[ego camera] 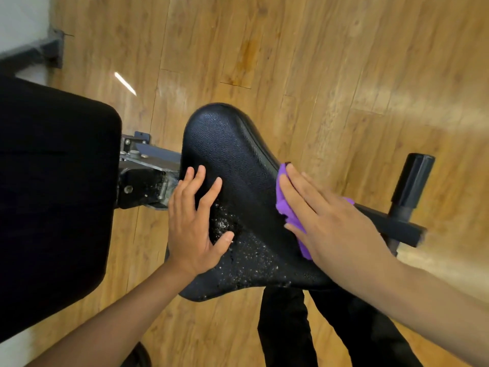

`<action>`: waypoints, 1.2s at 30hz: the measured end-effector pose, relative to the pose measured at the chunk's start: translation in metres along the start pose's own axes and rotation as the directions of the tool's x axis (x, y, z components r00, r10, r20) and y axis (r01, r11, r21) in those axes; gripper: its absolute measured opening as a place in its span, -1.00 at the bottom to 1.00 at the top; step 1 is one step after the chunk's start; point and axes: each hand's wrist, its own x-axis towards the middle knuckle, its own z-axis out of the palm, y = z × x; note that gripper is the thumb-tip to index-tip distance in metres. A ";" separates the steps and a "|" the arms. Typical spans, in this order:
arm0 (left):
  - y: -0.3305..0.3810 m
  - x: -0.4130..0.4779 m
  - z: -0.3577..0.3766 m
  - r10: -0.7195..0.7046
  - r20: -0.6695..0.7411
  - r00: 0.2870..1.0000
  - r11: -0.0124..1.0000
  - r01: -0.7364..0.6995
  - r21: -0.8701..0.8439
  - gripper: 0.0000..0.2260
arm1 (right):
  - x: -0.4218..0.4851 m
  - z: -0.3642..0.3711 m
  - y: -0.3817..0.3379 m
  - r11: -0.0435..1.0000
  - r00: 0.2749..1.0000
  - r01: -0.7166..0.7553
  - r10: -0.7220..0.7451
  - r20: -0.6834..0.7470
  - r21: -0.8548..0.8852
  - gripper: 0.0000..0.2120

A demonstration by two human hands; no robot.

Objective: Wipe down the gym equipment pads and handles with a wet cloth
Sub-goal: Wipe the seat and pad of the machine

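The purple cloth (287,209) is largely covered by the right hand (333,226); only its crumpled edges are seen beyond the fingers and at the knuckles, so its full extent cannot be determined. The large black back pad (53,181) is cut off by the left edge of the view. The metal bracket (145,165) between it and the seat pad (232,160) is partly hidden behind the left hand (194,229). The near right corner of the seat pad is concealed under the right forearm.

The cloth is pressed flat against the right flank of the seat pad by the right hand, fingers extended and close together. The left hand is laid open on the pad's left edge, fingers spread, thumb splayed. The two hands are set well apart, with the pad's ridge between them. Water droplets (238,258) are noted on the pad's near surface, just beside the left thumb.

A black-gripped handle (412,181) is mounted on a dark bar (391,225) beyond the right hand. Black trousers (285,327) and a wooden floor (264,49) are recorded below.
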 end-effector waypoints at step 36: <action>-0.004 -0.001 0.001 -0.016 -0.037 0.999 0.998 0.014 -0.064 -0.20 | 0.187 -0.012 -0.031 0.998 0.991 0.030 -0.038 -0.129 -0.060 -0.45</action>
